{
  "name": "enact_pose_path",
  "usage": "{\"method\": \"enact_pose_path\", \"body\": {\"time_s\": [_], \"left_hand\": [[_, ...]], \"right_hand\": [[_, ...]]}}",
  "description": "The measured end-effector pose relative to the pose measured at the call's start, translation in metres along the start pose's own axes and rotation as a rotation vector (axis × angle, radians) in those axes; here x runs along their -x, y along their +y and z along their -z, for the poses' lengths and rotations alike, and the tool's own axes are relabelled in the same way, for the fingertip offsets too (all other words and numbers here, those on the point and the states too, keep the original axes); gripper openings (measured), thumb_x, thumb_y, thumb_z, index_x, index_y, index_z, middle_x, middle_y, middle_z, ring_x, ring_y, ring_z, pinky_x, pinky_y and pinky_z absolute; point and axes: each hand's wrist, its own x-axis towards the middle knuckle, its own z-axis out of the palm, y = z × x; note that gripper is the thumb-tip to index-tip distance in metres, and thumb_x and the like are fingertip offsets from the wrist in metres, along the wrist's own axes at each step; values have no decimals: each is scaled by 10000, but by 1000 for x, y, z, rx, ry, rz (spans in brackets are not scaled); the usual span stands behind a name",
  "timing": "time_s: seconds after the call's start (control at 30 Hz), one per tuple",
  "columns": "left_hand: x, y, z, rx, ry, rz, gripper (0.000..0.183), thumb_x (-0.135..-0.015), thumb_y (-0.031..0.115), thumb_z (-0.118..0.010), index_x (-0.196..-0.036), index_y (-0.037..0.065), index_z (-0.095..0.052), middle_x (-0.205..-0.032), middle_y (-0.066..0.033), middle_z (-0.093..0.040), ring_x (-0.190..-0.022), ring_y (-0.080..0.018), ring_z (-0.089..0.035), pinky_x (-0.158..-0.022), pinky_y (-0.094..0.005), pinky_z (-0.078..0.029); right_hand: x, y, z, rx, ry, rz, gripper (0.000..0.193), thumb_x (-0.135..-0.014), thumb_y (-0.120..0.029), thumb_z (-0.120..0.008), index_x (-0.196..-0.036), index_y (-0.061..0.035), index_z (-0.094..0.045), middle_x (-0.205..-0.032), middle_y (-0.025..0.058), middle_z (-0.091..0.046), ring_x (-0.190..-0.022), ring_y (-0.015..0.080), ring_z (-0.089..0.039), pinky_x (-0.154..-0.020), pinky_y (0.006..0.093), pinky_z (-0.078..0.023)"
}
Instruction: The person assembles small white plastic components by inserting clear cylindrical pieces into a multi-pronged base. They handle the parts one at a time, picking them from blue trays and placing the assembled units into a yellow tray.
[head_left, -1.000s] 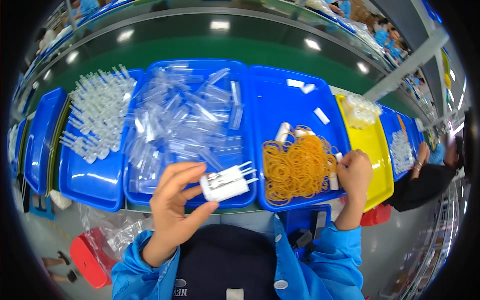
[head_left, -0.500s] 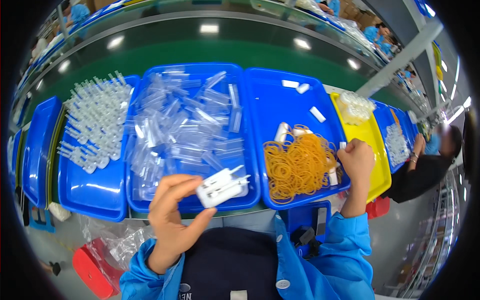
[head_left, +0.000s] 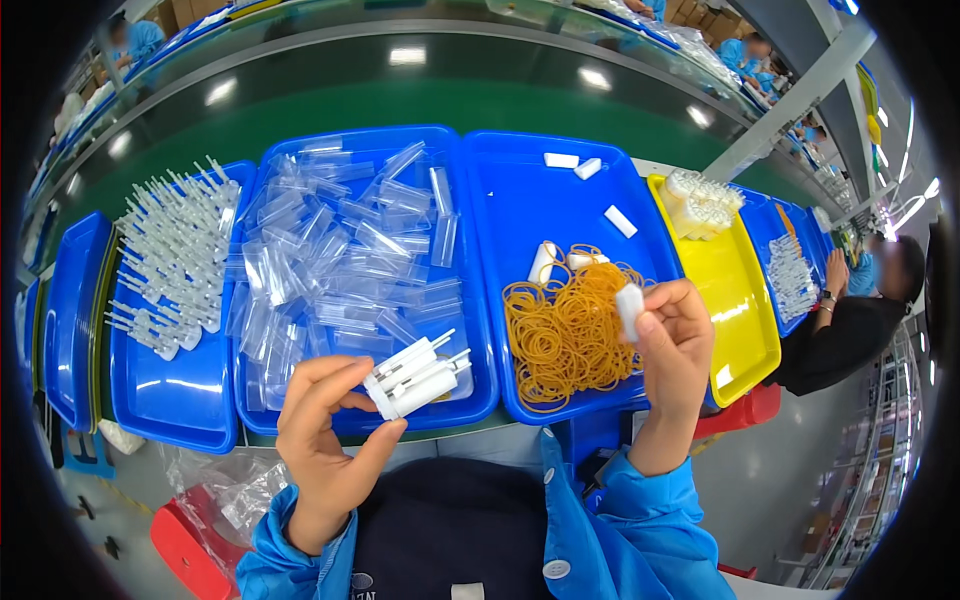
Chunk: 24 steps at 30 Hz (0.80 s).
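My left hand pinches a small bundle of white plastic syringe-like parts, held over the near edge of the blue tray of clear plastic sleeves. My right hand is raised beside the pile of orange rubber bands and grips a small white cap piece between thumb and fingers. The rubber bands lie in the middle blue tray, with a few more white pieces scattered behind them.
A blue tray of white syringe parts sits at the left, a yellow tray with white parts at the right. A green conveyor belt runs behind. Another person works at the right. A red stool stands below left.
My right hand lifted off the tray's right side with a white cap piece in it. My left hand stays about where it was, still holding the bundle.
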Motion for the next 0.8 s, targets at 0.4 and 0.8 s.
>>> {"method": "enact_pose_path", "body": {"time_s": [0.4, 0.8], "left_hand": [[1, 4, -3, 130, -50, 69, 491, -720, -113, -721, -1191, -62, -592, -1212, -198, -509, -1081, -267, -610, -844, -329, -593], [3, 4, -3, 165, -60, 65, 487, -724, -122, -717, -1191, -70, -592, -1221, -204, -509, -1101, -281, -606, -864, -344, -595]], "right_hand": [[16, 14, -57, -7, -43, 16, 128, -881, 35, -612, -1004, 32, -576, -850, 78, -628, -752, 101, -592, -667, 212, -459], [22, 12, -72, -211, -112, -120, 132, -810, 116, -661, -938, 83, -656, -980, 174, -657, -783, 164, -665, -674, 241, -555]]}}
